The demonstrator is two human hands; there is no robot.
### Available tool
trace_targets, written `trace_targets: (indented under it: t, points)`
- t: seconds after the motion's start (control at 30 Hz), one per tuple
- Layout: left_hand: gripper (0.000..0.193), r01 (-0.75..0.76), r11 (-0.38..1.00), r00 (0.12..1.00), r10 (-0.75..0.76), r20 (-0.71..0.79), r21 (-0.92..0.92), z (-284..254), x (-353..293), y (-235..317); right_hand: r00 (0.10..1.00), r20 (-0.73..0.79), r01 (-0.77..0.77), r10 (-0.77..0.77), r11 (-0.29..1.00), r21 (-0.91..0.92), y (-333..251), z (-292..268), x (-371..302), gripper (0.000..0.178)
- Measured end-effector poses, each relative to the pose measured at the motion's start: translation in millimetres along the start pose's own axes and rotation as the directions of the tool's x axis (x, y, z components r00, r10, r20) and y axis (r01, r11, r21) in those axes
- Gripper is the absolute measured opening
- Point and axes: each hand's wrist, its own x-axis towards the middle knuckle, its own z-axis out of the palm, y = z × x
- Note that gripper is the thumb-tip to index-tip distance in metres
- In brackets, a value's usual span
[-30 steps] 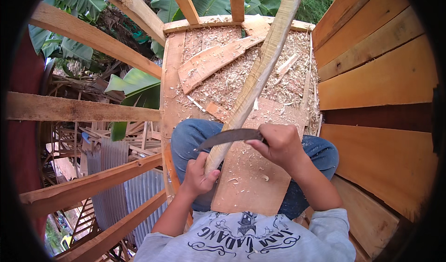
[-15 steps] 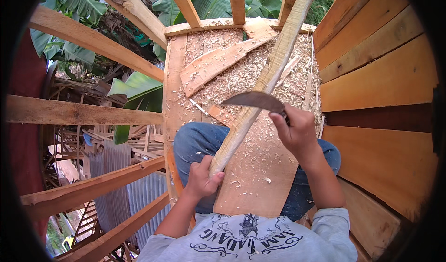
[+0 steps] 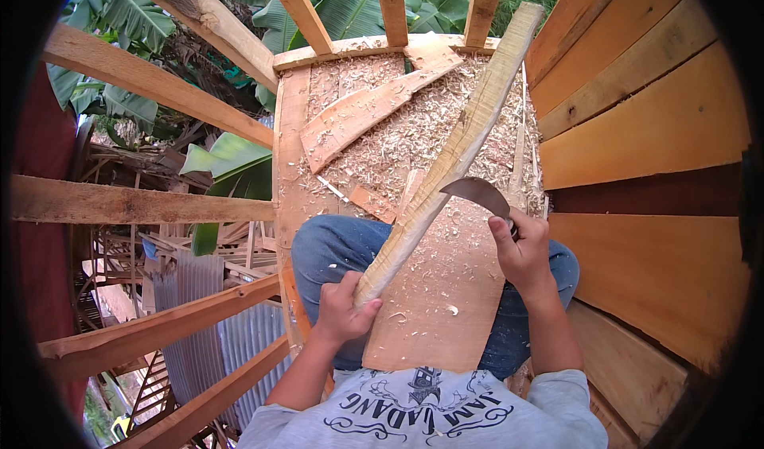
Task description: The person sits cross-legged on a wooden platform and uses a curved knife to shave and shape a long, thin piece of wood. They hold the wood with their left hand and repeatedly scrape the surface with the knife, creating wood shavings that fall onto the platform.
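A long pale wooden pole [image 3: 458,151] slants from my lap up toward the far right. My left hand [image 3: 344,310] grips its near end. My right hand [image 3: 521,246] holds a curved dark blade [image 3: 477,192] by the handle, its edge resting against the pole's right side about halfway along. A flat plank [image 3: 434,306] lies over my blue-jeaned knees under the pole, dotted with wood chips.
Wood shavings [image 3: 398,131] cover the plank floor ahead, with a loose board [image 3: 358,115] and small offcuts on it. A plank wall [image 3: 637,131] rises on the right. Open wooden rails [image 3: 143,206] on the left overlook banana leaves and corrugated sheets far below.
The blade has moved away from me up the pole, from near my left hand to about its middle. The pole has tilted a little more to the right.
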Motion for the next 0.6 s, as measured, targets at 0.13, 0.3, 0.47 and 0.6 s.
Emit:
trace_targets:
  t: [0.13,0.3,0.47,0.6]
  points:
    - [0.033,0.005,1.000,0.999,-0.005,-0.034,-0.016,5,-5,-5,0.973,0.085,0.226,-0.214,0.960,-0.166,-21,16,-18,0.046]
    - [0.034,-0.041,0.999,0.993,0.038,-0.110,-0.027,9,-6,-4,0.968,0.033,0.245,-0.248,0.912,-0.328,-26,26,-4,0.052]
    - [0.033,-0.023,1.000,0.993,0.023,-0.112,0.000,10,-8,-5,0.964,-0.218,0.045,-0.156,0.895,-0.443,-5,-3,26,0.051]
    - [0.034,-0.049,0.999,0.988,0.048,-0.148,-0.001,12,-9,-8,0.979,-0.193,-0.002,-0.063,0.948,-0.319,-7,-21,29,0.050]
